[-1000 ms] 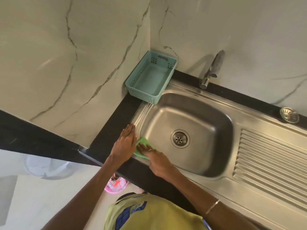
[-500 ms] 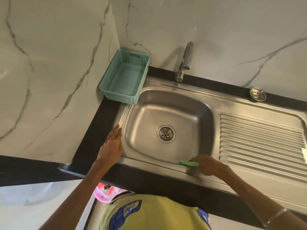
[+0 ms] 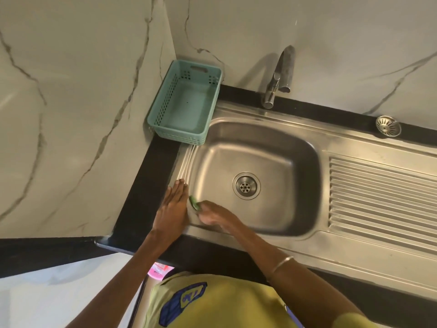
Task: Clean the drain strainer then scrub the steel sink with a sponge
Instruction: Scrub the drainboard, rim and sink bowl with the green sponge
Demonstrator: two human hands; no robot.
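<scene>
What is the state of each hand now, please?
Left hand: open, flat on the steel sink's left rim, holding nothing.
Right hand: closed on the green sponge, at the basin's near-left corner.

Yellow-green shirt (image 3: pixel 227 301) w/ blue badge (image 3: pixel 182 301); thin metal bangle (image 3: pixel 282 262), right wrist.

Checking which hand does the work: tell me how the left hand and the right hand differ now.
The left hand lies flat and open on the sink rim, holding nothing; the right hand is curled around a green sponge. The left hand stays outside the basin; the right hand presses the sponge at the basin's near-left corner. Both are bare and nearly touching.
</scene>
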